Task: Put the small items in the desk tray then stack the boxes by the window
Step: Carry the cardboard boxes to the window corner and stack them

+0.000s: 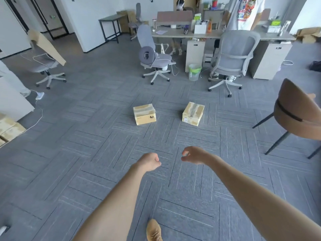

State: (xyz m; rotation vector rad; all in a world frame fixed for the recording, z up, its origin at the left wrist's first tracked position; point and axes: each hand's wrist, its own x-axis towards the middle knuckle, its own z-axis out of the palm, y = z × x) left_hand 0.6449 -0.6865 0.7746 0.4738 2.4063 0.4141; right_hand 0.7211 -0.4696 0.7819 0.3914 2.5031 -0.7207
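left box (144, 114): tan cardboard, taped shut, small dark print on front face, upright on grey carpet floor, turned slightly | right box (193, 113): tan cardboard, taped shut, white label on near face, upright on floor, angled corner-on | the two well apart, side by side

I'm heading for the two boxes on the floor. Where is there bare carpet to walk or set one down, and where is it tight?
Bare carpet lies between your hands, left hand and right hand, and the left box and right box; the strip between the boxes is bare too. It is crowded behind them, around the grey office chairs, bin and desk. The brown chair narrows the right side.
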